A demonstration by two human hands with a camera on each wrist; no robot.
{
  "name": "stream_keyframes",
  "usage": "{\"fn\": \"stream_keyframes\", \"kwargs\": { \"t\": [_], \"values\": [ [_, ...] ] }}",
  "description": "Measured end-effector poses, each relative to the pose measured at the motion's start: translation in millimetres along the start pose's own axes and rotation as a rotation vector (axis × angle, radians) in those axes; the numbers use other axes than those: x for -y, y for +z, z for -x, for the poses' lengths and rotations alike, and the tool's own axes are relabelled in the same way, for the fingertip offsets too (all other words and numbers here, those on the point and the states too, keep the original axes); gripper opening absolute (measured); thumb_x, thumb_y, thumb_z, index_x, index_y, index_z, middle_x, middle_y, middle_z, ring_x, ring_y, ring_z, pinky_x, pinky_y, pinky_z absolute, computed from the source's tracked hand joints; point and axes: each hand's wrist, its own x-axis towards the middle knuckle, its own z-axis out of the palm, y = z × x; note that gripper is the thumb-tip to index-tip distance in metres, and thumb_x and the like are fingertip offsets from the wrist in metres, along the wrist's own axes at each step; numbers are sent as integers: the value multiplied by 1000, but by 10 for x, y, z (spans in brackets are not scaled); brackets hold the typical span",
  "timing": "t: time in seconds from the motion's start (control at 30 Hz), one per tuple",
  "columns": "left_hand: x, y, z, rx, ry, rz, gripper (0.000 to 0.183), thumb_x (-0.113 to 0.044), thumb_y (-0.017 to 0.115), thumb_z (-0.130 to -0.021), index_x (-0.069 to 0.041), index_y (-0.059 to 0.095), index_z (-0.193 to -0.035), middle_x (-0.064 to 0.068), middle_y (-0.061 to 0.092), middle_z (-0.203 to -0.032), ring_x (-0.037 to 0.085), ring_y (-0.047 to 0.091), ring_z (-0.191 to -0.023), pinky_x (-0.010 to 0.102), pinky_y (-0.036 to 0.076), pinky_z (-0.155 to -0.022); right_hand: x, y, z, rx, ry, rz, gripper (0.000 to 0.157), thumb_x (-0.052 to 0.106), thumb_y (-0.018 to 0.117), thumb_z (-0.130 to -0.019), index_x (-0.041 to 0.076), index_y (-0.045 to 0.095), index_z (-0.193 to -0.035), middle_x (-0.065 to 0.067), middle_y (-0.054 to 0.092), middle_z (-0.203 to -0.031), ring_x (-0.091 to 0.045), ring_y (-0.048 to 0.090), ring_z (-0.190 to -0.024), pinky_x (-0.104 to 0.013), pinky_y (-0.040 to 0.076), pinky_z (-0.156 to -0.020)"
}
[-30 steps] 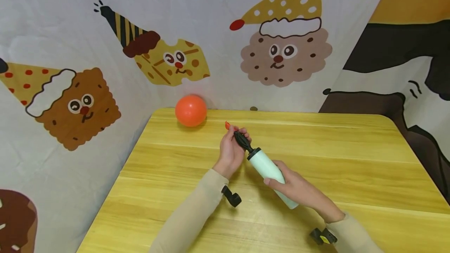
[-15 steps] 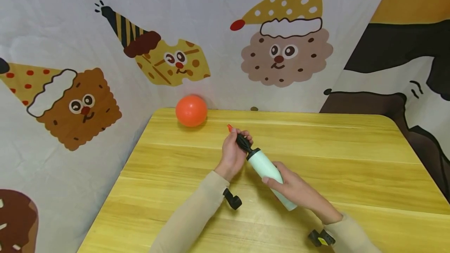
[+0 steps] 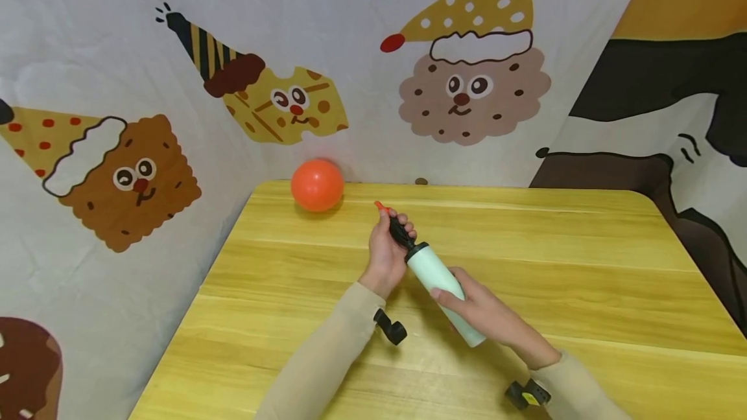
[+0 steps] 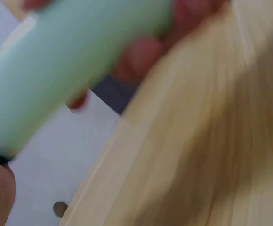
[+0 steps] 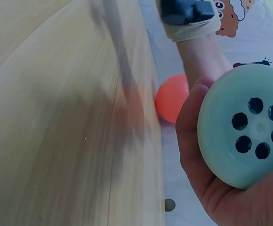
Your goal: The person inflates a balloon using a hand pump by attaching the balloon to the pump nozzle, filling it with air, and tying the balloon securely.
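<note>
A mint-green balloon pump (image 3: 432, 269) with a black ribbed nozzle end (image 3: 401, 233) is held slantwise above the table by both hands. My left hand (image 3: 386, 256) grips the nozzle end, and a small piece of limp red balloon (image 3: 380, 205) pokes out past the fingertips. The rest of that red piece is hidden in the hand. My right hand (image 3: 487, 313) wraps round the green barrel, thumb on top. In the right wrist view the barrel's round base (image 5: 259, 127) shows a ring of several holes. The left wrist view has the barrel (image 4: 70, 70) blurred.
An inflated orange-red balloon (image 3: 317, 185) rests at the table's back left corner, against the wall cloth. The wooden table (image 3: 560, 238) has rounded back corners. Behind it hangs a cloth (image 3: 362, 50) printed with cartoon biscuits. Black wrist cameras (image 3: 392, 327) stick out from the sleeves.
Both hands and the pump shift slightly left and up over the last half second. The grips stay as they were. The inflated balloon stays in its place.
</note>
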Motion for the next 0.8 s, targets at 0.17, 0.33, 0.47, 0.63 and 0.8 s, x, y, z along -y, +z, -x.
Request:
{"fn": "stream_keyframes", "kwargs": {
  "t": [0.17, 0.33, 0.47, 0.63, 0.8],
  "values": [
    [67, 7, -27, -43, 51, -170, 31, -39, 33, -114, -13, 47, -104, 3, 58, -85, 13, 56, -69, 23, 51, -65, 39, 12, 10, -4, 1, 4, 63, 33, 59, -107, -8, 33, -147, -20, 59, -93, -30, 64, -66, -40, 56, -53],
    [115, 50, -77, -93, 67, -193, 31, -36, 35, -115, -13, 48, -100, 0, 54, -79, 8, 47, -59, 19, 41, -54, 43, 18, -4, -5, 26, 3, 66, 35, 62, -105, -7, 33, -148, -21, 59, -96, -30, 64, -67, -40, 57, -54],
    [118, 45, -129, -155, 97, -262, 33, -31, 34, -115, -12, 49, -93, -1, 53, -74, 7, 45, -53, 19, 39, -48, 12, 18, 8, 27, 16, 4, 69, 29, 66, -103, -3, 30, -152, -20, 58, -100, -31, 64, -72, -41, 57, -57],
    [47, -82, -266, -231, 165, -347, 37, -27, 29, -115, -10, 47, -87, -1, 52, -71, 6, 45, -51, 18, 38, -46, -56, 58, 138, 74, 21, 31, 73, 28, 65, -103, 6, 24, -159, -17, 59, -98, -28, 64, -69, -41, 56, -56],
    [-56, -145, -354, -266, 178, -349, 36, -24, 28, -115, -11, 46, -87, 0, 51, -70, 7, 45, -51, 18, 38, -45, -77, 69, 371, 36, 35, 118, 72, 33, 65, -103, 9, 27, -159, -18, 62, -108, -28, 66, -77, -39, 56, -57]
  ]
}}
